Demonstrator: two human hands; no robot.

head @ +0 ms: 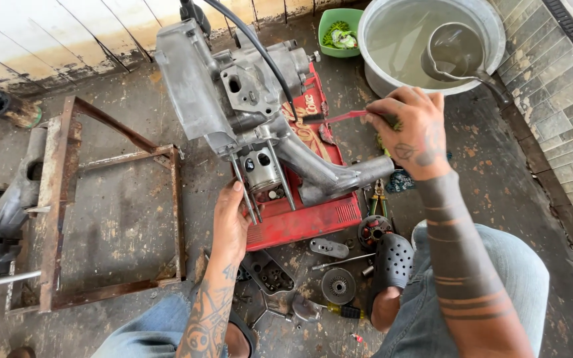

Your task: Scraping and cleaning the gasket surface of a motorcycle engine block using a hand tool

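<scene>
Here my right hand pinches a red brush closed-fingered against the engine at twelve o'clock, while my left hand clasps its studs. I judge the engine could slip off the red crate if I scrub hard.

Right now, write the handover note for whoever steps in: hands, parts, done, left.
Left hand: steadies the grey metal engine block at its studs, beside the exposed piston.
Right hand: holds a red-handled brush, bristles at the block.
The block rests on a red plastic crate; a metal basin of cloudy liquid stands behind.
Done: cylinder off, loose parts on the floor.
Left: brushing looks unfinished.
</scene>
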